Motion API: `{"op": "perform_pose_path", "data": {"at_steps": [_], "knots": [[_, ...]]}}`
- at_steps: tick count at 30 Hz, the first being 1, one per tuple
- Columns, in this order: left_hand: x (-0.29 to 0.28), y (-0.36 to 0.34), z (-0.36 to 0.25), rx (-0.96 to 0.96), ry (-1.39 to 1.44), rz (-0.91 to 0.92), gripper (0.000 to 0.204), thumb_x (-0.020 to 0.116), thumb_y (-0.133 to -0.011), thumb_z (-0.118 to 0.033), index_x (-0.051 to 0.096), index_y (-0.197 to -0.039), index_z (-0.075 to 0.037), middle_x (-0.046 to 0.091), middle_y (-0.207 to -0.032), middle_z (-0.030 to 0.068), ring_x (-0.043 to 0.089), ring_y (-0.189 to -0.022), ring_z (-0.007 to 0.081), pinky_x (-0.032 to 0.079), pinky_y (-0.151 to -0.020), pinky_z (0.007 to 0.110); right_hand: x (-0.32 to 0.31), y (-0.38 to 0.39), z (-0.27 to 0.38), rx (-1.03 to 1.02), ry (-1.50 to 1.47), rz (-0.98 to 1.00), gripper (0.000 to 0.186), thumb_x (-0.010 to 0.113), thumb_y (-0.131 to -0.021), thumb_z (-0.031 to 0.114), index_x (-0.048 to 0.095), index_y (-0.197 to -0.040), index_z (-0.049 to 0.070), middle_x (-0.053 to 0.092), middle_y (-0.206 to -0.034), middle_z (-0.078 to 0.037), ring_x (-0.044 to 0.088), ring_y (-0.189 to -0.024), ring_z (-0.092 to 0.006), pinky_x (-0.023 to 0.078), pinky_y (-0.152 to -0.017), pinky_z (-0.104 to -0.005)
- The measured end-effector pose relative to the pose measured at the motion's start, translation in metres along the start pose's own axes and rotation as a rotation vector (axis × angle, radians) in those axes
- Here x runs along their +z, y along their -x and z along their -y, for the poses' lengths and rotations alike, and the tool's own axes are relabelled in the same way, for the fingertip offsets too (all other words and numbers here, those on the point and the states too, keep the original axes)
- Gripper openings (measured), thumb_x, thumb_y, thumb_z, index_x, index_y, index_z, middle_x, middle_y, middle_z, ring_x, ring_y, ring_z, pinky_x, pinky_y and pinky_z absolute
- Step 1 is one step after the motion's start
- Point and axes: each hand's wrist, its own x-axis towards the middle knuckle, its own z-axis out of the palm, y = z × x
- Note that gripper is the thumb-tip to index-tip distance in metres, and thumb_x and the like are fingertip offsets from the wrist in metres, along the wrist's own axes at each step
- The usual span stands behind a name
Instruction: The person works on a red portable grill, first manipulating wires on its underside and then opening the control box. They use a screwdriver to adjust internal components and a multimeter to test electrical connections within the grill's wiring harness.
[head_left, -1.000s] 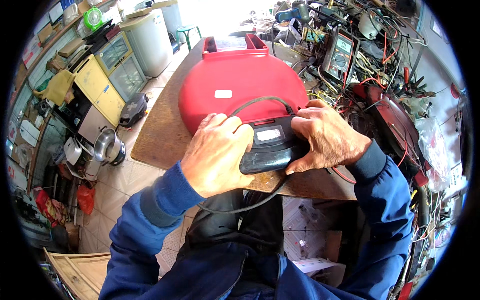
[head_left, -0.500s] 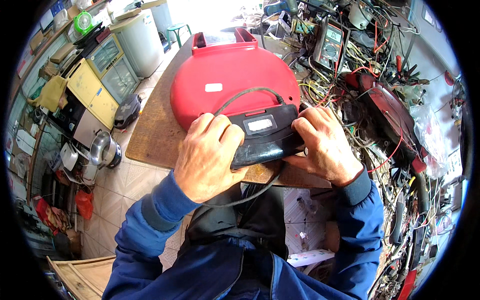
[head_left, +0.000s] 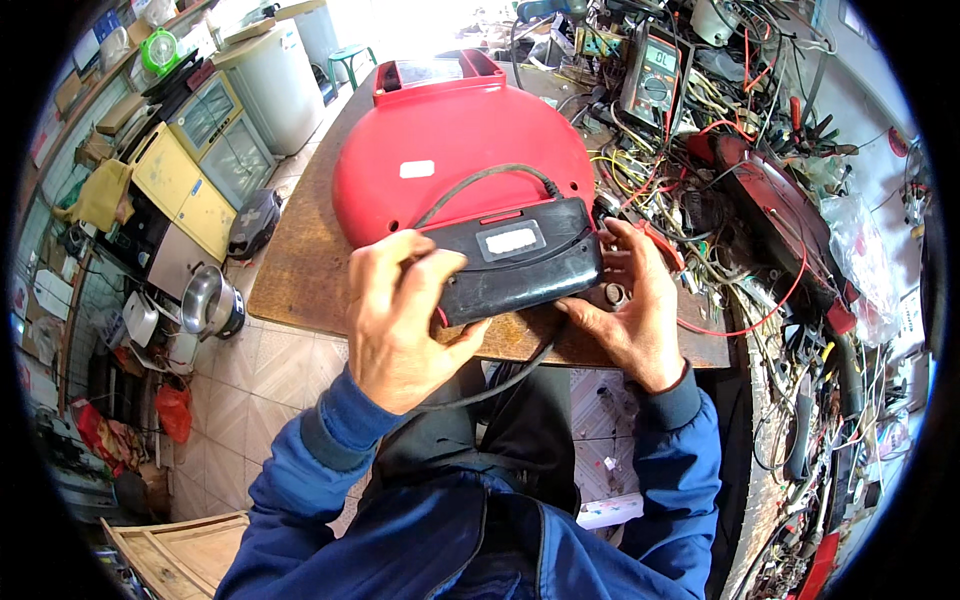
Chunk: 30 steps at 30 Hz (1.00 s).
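Observation:
A large, rounded red appliance (head_left: 470, 150) lies on the wooden table, its handle at the far end. Its near side carries a black plastic housing (head_left: 540, 270) with a pale label in a grey frame. A black cord (head_left: 480, 178) arches over the top of this housing. My left hand (head_left: 395, 315) is around the housing's left end, fingers bent over it and thumb apart below. At the right end, my right hand (head_left: 640, 310) is open, fingers spread and thumb near the lower edge. Whether the fingertips press on the plastic, I cannot tell.
The brown table (head_left: 300, 270) ends just before my lap. Tangled wires and a multimeter (head_left: 655, 75) crowd the right side, along with a long dark red part (head_left: 765, 200). On the tiled floor at left stands a metal pot (head_left: 207, 300); cabinets line that wall.
Both hands have loosened from the black housing and drawn outward, the right one with its fingers spreading. More of the housing's ends shows now. The view has shifted slightly.

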Motion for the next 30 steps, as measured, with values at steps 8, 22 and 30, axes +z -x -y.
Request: {"op": "perform_pose_path", "data": {"at_steps": [8,22,30], "knots": [[0.03,0.038,-0.002,-0.396,0.29,-0.112,0.088,0.096,-0.071,-0.006,0.045,-0.143,-0.002,0.055,-0.133,0.0185,0.061,-0.12,0.0293,0.055,-0.1,0.041,0.022,0.028,-0.033,0.127,-0.137,-0.114,0.06,0.097,-0.077,0.018,0.067,-0.125,-0.003,0.074,-0.109,-0.013,0.072,-0.097,-0.0229,0.058,-0.088,-0.0361],[0.005,-0.001,-0.022,0.032,-0.146,0.103,0.068,0.093,-0.066,-0.012,0.065,-0.127,-0.004,0.061,-0.127,0.0185,0.056,-0.123,0.0416,0.048,-0.106,0.053,0.039,0.042,-0.007,0.056,0.167,-0.287,0.056,0.091,-0.078,0.01,0.066,-0.127,-0.002,0.071,-0.112,-0.019,0.073,-0.102,-0.0347,0.059,-0.091,-0.0404],[-0.005,-0.028,-0.015,0.122,-0.129,0.21,0.05,0.093,-0.062,-0.009,0.065,-0.103,-0.005,0.063,-0.103,0.0137,0.06,-0.103,0.0367,0.052,-0.091,0.047,0.038,0.044,-0.018,0.052,0.06,-0.29,0.048,0.086,-0.082,0.006,0.067,-0.125,-0.002,0.071,-0.112,-0.02,0.073,-0.102,-0.0362,0.059,-0.091,-0.0411]]}}
